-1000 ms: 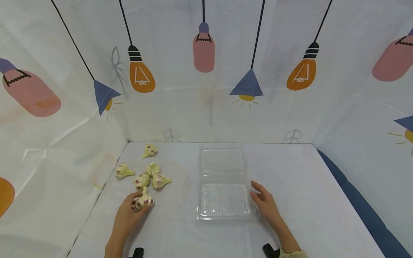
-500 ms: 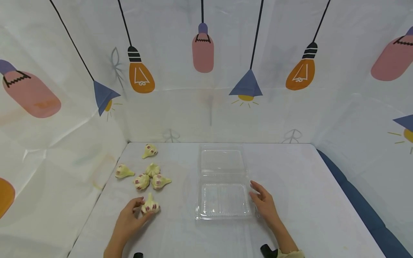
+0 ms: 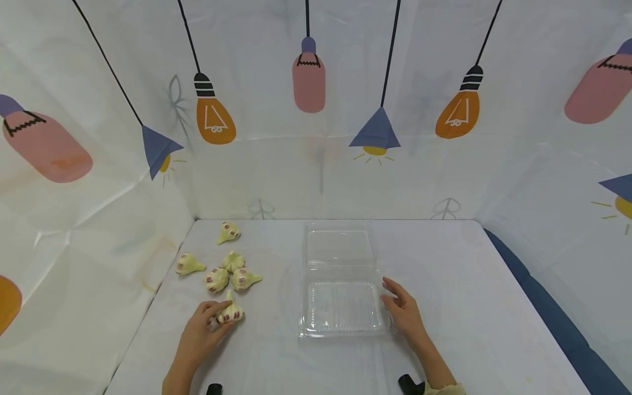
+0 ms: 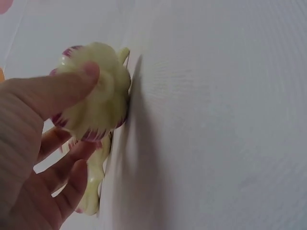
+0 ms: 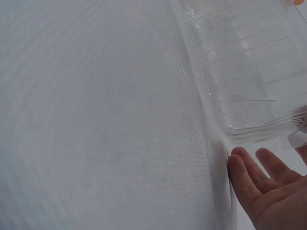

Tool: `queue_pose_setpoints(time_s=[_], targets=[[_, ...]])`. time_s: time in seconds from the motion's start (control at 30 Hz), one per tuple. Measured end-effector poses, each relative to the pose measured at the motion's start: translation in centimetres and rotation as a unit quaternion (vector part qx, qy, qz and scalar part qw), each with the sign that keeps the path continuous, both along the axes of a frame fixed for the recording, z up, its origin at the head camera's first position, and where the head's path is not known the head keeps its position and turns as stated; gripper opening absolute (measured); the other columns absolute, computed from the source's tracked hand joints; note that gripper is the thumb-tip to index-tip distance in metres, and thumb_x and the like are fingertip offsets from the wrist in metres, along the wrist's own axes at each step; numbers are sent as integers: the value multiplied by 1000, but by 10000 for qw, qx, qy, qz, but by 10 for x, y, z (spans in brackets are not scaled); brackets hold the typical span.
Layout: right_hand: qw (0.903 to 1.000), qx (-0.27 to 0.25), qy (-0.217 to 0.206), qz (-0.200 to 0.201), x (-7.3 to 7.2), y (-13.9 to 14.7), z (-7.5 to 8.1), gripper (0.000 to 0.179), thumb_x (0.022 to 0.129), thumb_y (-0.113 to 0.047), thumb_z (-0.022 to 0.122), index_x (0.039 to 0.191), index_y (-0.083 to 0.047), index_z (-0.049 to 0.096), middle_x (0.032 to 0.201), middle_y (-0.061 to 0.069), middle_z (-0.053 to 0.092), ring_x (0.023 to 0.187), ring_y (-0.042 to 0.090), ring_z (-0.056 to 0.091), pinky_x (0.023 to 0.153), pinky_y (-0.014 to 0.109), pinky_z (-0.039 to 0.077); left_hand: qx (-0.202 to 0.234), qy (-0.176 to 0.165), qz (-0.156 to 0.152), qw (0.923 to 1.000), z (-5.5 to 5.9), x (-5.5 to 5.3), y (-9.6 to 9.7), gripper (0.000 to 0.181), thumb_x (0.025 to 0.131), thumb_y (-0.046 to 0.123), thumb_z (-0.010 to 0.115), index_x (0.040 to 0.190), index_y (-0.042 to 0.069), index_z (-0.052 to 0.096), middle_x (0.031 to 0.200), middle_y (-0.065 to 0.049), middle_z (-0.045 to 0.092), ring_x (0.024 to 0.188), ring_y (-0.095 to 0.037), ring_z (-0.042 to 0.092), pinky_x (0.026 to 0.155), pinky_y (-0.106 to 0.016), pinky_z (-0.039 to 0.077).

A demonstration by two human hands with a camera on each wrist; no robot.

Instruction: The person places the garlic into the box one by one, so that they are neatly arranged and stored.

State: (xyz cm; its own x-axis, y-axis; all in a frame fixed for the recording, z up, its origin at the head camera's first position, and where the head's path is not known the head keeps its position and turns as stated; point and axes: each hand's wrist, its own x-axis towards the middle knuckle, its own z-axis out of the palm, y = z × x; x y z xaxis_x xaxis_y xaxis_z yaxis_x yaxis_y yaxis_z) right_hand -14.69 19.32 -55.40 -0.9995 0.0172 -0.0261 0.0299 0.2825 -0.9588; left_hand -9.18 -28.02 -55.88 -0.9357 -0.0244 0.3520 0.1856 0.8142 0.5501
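Observation:
My left hand (image 3: 199, 332) pinches a garlic bulb (image 3: 232, 312), pale yellow with purple streaks, near the table's left front. In the left wrist view the thumb (image 4: 72, 86) presses on the base of this garlic bulb (image 4: 103, 103), while some fingers are hidden behind it. Beyond it lie more garlic bulbs (image 3: 216, 279), several in all, partly seen below the held one in the left wrist view. At the right edge of a clear plastic clamshell box (image 3: 343, 332), my right hand (image 3: 407, 315) rests with relaxed fingers; whether it touches the box is hard to tell.
The clamshell box lies opened flat, its lid (image 3: 338, 244) folded back toward the rear wall. A white table (image 3: 464, 285) carries everything. Fabric walls with printed lamps (image 3: 377, 129) enclose it at the back and sides.
The left hand has brought its garlic bulb slightly right, away from the others, and its fingers have shifted on the bulb. The right hand and the box stay put.

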Motion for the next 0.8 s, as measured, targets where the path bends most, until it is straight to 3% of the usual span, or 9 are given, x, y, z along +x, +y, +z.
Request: queue_pose_setpoints(time_s=[0.13, 0.37, 0.53, 0.73, 0.8], targets=[[10000, -4, -35, 18, 1, 0, 0, 46, 98, -13, 59, 142, -10, 48, 141, 19, 49, 112, 33, 58, 82, 21, 47, -33, 61, 112, 9999, 1, -4, 2, 51, 64, 6, 90, 110, 16, 70, 107, -3, 58, 82, -14, 54, 61, -29, 45], [10000, 15, -56, 13, 2, -2, 2, 45, 99, -13, 58, 142, -10, 47, 140, 18, 49, 114, 32, 58, 86, 26, 48, 103, -35, 76, 9999, 2, -2, 4, 54, 63, -3, 89, 112, 9, 69, 117, -11, 65, 103, -30, 63, 68, -37, 54], [9999, 144, -4, -66, 0, -2, 0, 44, 98, -13, 58, 141, -11, 49, 139, 17, 50, 110, 31, 59, 85, 29, 49, 591, 98, 8, 9982, -1, 2, 7, 54, 62, -4, 89, 112, 2, 71, 121, -18, 64, 102, -34, 64, 71, -37, 56], [9999, -129, -85, -39, 1, -2, 0, 42, 98, -14, 59, 140, -10, 51, 140, 17, 49, 114, 31, 57, 85, 24, 48, 1263, 463, -19, 9909, -3, 3, 11, 34, 69, -7, 84, 100, 0, 74, 116, -17, 67, 102, -35, 64, 77, -23, 53], [9996, -255, -110, -10, 2, -3, 0, 42, 98, -14, 59, 140, -10, 52, 141, 17, 49, 116, 31, 56, 85, 22, 46, 1326, 551, 57, 9896, -2, 3, 12, 29, 69, -10, 83, 94, 0, 74, 112, -16, 68, 102, -36, 64, 77, -23, 53]])
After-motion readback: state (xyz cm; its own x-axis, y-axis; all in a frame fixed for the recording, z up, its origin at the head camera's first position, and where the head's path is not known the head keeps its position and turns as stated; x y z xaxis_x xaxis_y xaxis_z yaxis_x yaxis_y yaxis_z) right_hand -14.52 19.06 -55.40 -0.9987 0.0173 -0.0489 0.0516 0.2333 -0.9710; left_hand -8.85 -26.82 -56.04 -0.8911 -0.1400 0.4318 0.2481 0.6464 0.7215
